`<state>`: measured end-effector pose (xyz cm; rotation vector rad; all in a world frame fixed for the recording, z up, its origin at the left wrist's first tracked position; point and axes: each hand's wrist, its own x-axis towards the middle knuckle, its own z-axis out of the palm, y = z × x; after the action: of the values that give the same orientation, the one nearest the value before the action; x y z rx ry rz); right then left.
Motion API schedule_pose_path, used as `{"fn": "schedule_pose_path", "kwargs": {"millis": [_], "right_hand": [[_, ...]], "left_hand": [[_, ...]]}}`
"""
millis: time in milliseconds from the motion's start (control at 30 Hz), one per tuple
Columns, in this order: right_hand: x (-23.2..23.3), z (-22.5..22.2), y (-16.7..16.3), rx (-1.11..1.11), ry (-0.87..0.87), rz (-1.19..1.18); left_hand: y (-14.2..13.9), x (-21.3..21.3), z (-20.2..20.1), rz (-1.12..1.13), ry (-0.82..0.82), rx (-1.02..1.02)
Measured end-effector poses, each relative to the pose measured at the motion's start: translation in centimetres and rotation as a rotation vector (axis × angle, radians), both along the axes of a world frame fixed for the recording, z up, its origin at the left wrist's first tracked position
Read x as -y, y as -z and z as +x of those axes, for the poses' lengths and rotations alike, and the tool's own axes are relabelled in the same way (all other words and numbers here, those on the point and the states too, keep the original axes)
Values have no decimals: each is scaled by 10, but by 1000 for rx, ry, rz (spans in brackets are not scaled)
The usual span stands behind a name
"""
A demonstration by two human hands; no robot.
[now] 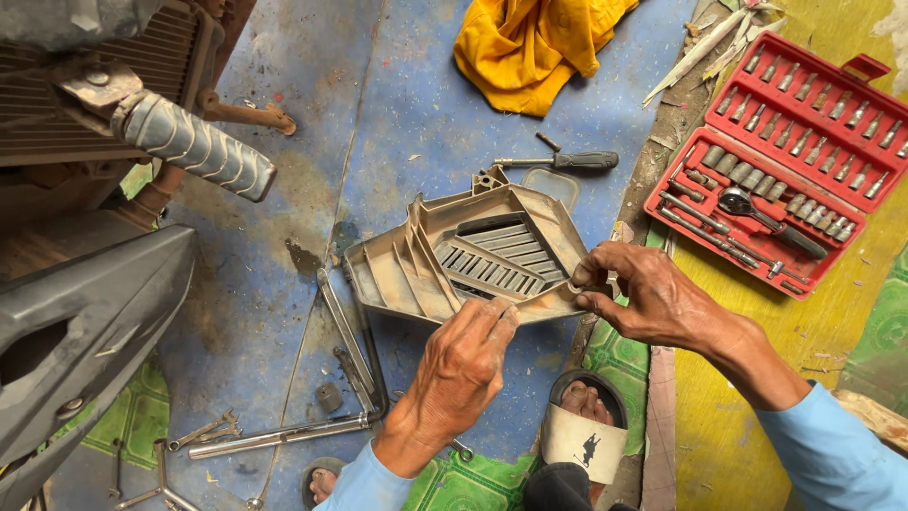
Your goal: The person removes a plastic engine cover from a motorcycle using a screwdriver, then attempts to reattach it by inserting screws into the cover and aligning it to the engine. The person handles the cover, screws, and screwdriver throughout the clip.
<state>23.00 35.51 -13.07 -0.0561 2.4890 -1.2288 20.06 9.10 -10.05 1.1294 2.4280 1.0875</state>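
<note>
Blue tarp [416, 104] covers the floor, with my dusty vented plastic cover [473, 255] lying at its middle. My left hand [461, 369] and right hand [653, 298] fingers pinch the cover's near edge; a red socket set [785, 161] lies open by the tarp's right edge.

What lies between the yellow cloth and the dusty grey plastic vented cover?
A black-handled screwdriver lies on the blue mat between the yellow cloth and cover, head view.

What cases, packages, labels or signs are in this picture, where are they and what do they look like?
Socket set case: open at upper right on the yellow floor, red plastic, rectangular, rows of grey sockets.
Sandal with a small dark emblem: bottom centre, white strap.
No signs or screens visible.
</note>
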Motion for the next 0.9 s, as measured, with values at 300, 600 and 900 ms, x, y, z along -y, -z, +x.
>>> {"fn": "schedule_pose_path", "kwargs": {"millis": [300,600,900], "right_hand": [[7,4,8,-13,28,51],[6,-4,24,98,-89,-55],[9,-13,22,132,-169,-3]], "left_hand": [[5,4,2,-27,38,37],[9,12,0,-28,77,-21],[16,22,-6,22,87,-152]]}}
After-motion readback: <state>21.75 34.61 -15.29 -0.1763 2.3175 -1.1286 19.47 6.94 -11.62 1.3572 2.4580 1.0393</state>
